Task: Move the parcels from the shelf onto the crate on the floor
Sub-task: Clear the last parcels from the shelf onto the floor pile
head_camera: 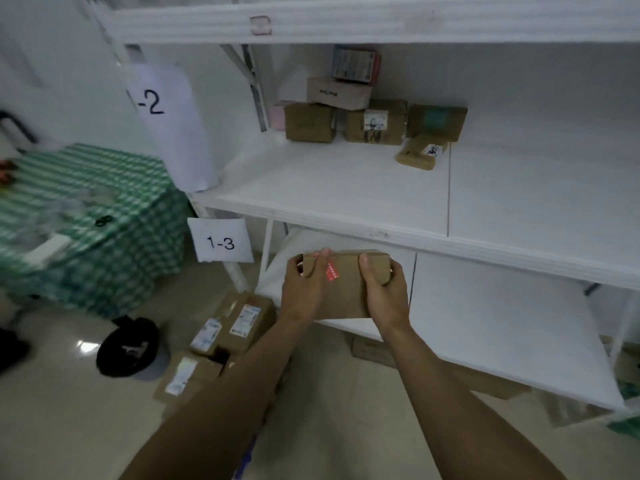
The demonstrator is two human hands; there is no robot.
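Hands both clamped on one brown parcel point(343, 289): left hand point(304, 289) wraps its left end, thumb on top beside a small red sticker point(331, 271); right hand point(384, 294) wraps the right end, thumb on top too. Parcel is held flat in the air, in front of the lower shelf board point(485, 323) and just under the front edge of the middle shelf point(346, 192), touching neither as far as visible. Down-left on the floor, floor parcels point(239, 322) lie piled together with white labels up; what they rest on is hidden by the left forearm, crate not identifiable. Black cap point(131, 348) on the floor left of that pile. Paper sign "1-3" point(221, 244) hangs at the shelf post, sign "-2" point(156, 105) above it. Worktop point(104, 188) with green checked cloth at left, blurred clutter on it. At the back of the middle shelf, shelf parcels point(310, 123) stand in a row, three brown boxes side by side, a small flat one point(419, 154) in front of the rightmost, two more stacked on top point(337, 93), the uppermost with coloured print. Upper shelf beam point(381, 26) runs across the top.
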